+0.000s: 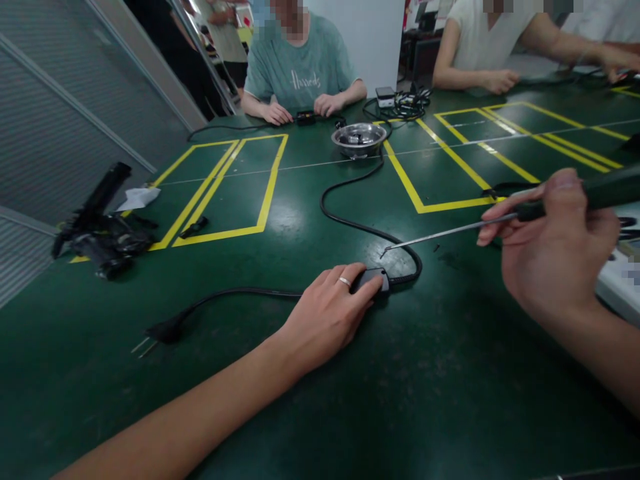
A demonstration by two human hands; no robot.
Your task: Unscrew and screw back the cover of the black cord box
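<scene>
My left hand [330,303] rests over a small dark inline box [375,281] on a black power cord, its fingers closed round the sides. The far right end of the box shows; the rest is under my fingers. From the box, the cord [250,291] runs left to a two-pin plug [165,331]. My right hand [555,247] grips the dark green handle of a screwdriver [450,231]. A small screw [384,253] appears at its tip, just above and beyond the box. Another tiny dark screw-like piece [437,247] lies to the right of the cord.
A steel bowl [345,148] with small parts stands ahead. Black parts [110,240] and a white paper [139,199] lie at left, a small black piece [194,227] near them. Two people [305,73] work across the green table. Coiled cables [407,103] lie at the back.
</scene>
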